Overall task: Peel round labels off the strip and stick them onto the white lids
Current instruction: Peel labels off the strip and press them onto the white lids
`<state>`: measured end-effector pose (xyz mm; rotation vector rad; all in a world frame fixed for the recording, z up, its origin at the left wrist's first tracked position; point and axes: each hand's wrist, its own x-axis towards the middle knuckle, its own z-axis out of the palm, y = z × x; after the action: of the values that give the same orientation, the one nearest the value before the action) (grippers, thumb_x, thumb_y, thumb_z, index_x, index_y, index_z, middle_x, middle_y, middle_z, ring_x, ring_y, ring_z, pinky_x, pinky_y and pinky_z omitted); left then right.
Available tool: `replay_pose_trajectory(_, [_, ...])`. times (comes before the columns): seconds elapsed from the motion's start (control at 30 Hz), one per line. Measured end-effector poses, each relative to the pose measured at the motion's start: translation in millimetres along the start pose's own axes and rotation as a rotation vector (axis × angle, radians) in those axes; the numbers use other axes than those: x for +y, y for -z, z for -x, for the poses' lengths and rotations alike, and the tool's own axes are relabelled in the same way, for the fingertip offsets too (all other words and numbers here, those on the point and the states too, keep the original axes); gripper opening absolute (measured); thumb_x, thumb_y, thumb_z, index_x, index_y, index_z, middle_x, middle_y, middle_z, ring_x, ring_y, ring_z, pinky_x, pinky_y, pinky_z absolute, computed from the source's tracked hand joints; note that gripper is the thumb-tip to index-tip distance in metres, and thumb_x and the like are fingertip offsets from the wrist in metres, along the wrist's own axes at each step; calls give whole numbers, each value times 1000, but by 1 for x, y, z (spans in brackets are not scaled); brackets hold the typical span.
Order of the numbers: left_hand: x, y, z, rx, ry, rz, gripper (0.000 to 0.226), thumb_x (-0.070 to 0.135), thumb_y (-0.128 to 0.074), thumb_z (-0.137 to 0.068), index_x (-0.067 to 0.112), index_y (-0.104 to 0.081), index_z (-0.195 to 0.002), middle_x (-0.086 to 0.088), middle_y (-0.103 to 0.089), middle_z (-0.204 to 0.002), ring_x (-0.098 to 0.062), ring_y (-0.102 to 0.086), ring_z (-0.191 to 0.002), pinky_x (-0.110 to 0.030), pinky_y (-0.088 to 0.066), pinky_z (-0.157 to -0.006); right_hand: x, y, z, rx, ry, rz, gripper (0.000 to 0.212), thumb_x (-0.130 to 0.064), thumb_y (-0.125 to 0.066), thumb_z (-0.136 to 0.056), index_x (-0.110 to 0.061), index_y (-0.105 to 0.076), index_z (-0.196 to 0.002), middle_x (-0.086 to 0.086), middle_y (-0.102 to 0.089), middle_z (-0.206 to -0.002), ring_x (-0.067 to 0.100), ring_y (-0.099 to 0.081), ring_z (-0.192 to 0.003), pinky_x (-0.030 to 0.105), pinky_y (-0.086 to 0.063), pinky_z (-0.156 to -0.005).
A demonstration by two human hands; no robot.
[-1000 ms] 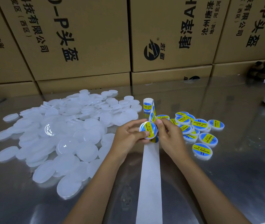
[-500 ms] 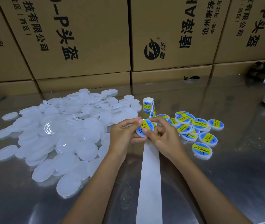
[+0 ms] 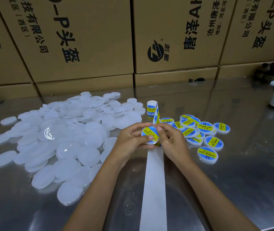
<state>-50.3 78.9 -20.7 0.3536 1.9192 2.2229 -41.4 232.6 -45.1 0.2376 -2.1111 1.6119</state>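
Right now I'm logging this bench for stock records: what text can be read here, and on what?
"SOLDERING PASTE": yellow band on the round blue labels of the finished white lids.
"有限公司": black print, turned sideways, on the brown cardboard cartons.
"头盔": same cartons.
Small print on the labels: too blurred.

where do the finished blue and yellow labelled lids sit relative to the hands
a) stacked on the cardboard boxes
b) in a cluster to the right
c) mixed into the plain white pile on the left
b: the blue and yellow labelled round lids lie clustered on the shiny metal table right of both hands.
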Motion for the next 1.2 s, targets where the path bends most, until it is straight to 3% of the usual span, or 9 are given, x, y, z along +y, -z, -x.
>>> replay_pose_trajectory(0.1, [0,0,-1,136,-23,-25,33,0,-81,-79,15,-71,-106,-9,-78,-91,-27,-77,-80,-28,-61,-62,-5,-1,0,-45,-10,-102,36,-5,-50,-100,-36,-67,-91,-16,-71,-76,0,-64,-71,16,-48,-65])
replay_pose_trajectory(0.2, [0,0,-2,215,-40,-56,32,6,-85,-76,11,-68,-103,-8,-78,-85,-26,-76,-71,-30,-61,-58,-4,-3,-1,-76,-44,-89,27,-8,-62,-95,-34,-70,-98,9,-56,-66,26,-50,-64,36,-44,-66])
replay_pose_trajectory(0.37, [0,-3,-3,305,-56,-45,28,7,-85,-78,9,-67,-100,-1,-78,-79,-18,-77,-72,-25,-57,-51,-3,-3,0,-133,-77,-80,31,-5,-72,-84,-24,-71,-108,0,-42,-64,14,-39,-62,26,-37,-61])
replay_pose_trajectory(0.53, [-2,-5,-1,341,-78,-18,17,14,-82,-82,7,-67,-88,-11,-77,-82,-24,-74,-64,-28,-55,-46,-3,-8,3,-60,-20,8,33,-29,-86,-74,-27,-68,-101,-7,-35,-56,7,-32,-53,18,-28,-53])
replay_pose_trajectory(0.67, [-1,-4,-2,287,-49,37,14,21,-76,-89,8,-72,-86,-14,-76,-90,-22,-73,-67,-28,-57,-50,0,-8,3,-21,-1,58,28,-34,-84,-76,-34,-57,-85,-9,-36,-48,6,-32,-47,19,-26,-48])
replay_pose_trajectory(0.8, [-1,-2,-1,100,2,120,11,13,-63,-99,10,-71,-104,-12,-77,-100,-26,-76,-85,-28,-61,-63,4,-5,1,46,6,66,17,-27,-72,-89,-25,-57,-83,-9,-33,-46,8,-30,-46,23,-26,-48])
replay_pose_trajectory(0.93, [-3,-1,-2,-55,12,139,24,2,-56,-100,8,-64,-123,-12,-76,-107,-27,-75,-96,-29,-61,-73,4,-1,-1,98,-7,69,15,-23,-61,-97,-18,-61,-84,15,-55,-55,31,-51,-53,38,-41,-53])
replay_pose_trajectory(1.07, [-4,1,-1,-152,12,113,39,-8,-57,-96,17,-65,-125,-8,-74,-118,-26,-72,-107,-27,-59,-80,4,-2,0,119,-28,105,15,-20,-56,-100,-14,-60,-87,11,-62,-60,26,-54,-56,37,-42,-57])
replay_pose_trajectory(1.2, [-5,3,-3,-57,-25,35,40,-4,-68,-90,16,-67,-125,-8,-76,-110,-20,-75,-88,-24,-59,-72,1,-2,1,67,-39,25,11,-13,-53,-100,-13,-61,-93,1,-57,-59,20,-51,-56,33,-40,-58])
